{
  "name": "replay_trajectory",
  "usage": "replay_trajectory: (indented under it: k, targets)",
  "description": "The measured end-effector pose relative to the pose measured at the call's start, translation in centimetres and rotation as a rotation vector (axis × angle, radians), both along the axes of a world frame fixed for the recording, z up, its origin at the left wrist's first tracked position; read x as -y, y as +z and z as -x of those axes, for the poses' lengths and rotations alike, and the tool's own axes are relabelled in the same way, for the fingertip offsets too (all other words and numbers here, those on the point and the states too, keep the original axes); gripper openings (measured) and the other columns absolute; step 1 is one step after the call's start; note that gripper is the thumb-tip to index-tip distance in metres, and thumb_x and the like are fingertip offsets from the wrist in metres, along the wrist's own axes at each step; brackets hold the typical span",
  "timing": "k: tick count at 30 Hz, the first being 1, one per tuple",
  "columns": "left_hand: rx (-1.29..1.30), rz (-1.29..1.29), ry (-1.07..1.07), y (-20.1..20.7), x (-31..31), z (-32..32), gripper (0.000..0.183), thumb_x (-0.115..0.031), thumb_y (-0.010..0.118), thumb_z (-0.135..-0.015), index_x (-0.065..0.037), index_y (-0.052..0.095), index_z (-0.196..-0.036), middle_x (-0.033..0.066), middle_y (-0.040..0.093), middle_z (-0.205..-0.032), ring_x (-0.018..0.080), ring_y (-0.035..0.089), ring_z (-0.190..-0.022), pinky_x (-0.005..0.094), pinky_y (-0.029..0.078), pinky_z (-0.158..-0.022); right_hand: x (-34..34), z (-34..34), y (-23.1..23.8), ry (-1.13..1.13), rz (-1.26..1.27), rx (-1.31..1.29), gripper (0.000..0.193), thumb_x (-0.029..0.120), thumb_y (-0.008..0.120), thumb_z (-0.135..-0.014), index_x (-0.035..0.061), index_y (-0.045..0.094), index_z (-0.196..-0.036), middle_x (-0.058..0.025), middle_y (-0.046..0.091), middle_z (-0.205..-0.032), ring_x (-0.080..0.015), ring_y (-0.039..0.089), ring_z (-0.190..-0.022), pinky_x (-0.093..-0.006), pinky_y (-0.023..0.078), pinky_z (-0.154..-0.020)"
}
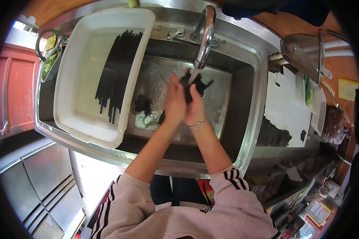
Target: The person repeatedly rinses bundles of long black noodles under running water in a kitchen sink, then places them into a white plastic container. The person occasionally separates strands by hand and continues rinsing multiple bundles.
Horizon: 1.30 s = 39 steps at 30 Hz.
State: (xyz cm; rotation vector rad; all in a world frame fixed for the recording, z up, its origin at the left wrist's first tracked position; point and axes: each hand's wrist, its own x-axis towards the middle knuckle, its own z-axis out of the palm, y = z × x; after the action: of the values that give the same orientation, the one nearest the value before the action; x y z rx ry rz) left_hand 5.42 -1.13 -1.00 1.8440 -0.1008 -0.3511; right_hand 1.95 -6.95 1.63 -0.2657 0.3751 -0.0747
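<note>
A bundle of black chopsticks [191, 84] is pressed between my two palms, under the running tap [205, 40]. My left hand [174, 101] closes on it from the left, and my right hand [195, 106], with a bracelet at the wrist, from the right. Water from the spout falls onto the sticks, whose ends fan out past my fingers. Below them is the steel sink [240, 85], wet on the bottom. To the left stands a white plastic tub [77, 75], where many more black chopsticks [117, 67] lie side by side.
The tub rests over the sink's left part. A dark clump [143, 104] lies on the sink bottom left of my hands. On the right are a worn white board [285, 99], a strainer [303, 49] and a pale tray [318, 107] beside green stalks. A red cabinet door [18, 87] stands far left.
</note>
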Motion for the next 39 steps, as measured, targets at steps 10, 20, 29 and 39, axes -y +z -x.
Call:
replay_trajectory:
  k: [10, 20, 29, 39]
  targets:
    - [0.19, -0.219, -0.125, 3.7, 1.1, 0.4, 0.048, -0.025, 0.035, -0.097, 0.007, 0.033, -0.133, 0.0291, 0.027, -0.143, 0.0428, 0.019, -0.136, 0.0549, 0.022, -0.107, -0.2, 1.3, -0.7, -0.057, 0.169, 0.159, 0.063, 0.048, 0.039, -0.094, 0.0067, 0.03, -0.142, -0.0061, 0.032, -0.147, -0.0242, 0.031, -0.134, -0.0419, 0.023, -0.11]
    - [0.245, -0.178, -0.015, 1.3, 0.0, -1.5, 0.047, -0.022, 0.043, -0.093, 0.01, 0.037, -0.127, 0.0253, 0.036, -0.138, 0.0452, 0.029, -0.13, 0.0495, 0.027, -0.106, -0.9, -0.7, -1.7, 0.008, 0.11, 0.102, 0.045, 0.027, 0.048, -0.092, 0.0055, 0.045, -0.131, -0.0054, 0.049, -0.132, -0.0206, 0.045, -0.12, -0.0332, 0.035, -0.101]
    - [0.242, -0.131, -0.023, 2.3, -0.3, -2.1, 0.059, -0.028, 0.039, -0.095, 0.012, 0.026, -0.136, 0.031, 0.026, -0.143, 0.0437, 0.024, -0.133, 0.0448, 0.021, -0.11, -0.9, -2.3, -1.9, 0.096, 0.229, 0.042, 0.053, 0.039, 0.044, -0.095, 0.0067, 0.04, -0.136, -0.0071, 0.048, -0.134, -0.0217, 0.046, -0.121, -0.0369, 0.034, -0.102]
    - [0.092, -0.032, -0.304, 2.7, -0.4, 0.9, 0.058, -0.027, 0.036, -0.096, 0.001, 0.018, -0.144, 0.0234, 0.017, -0.15, 0.036, 0.008, -0.141, 0.0378, 0.012, -0.113, -0.1, -2.7, -4.0, -0.238, 0.285, -0.084, 0.027, 0.031, 0.051, -0.092, 0.0066, 0.054, -0.105, -0.0084, 0.06, -0.111, -0.0204, 0.055, -0.108, -0.0413, 0.041, -0.095]
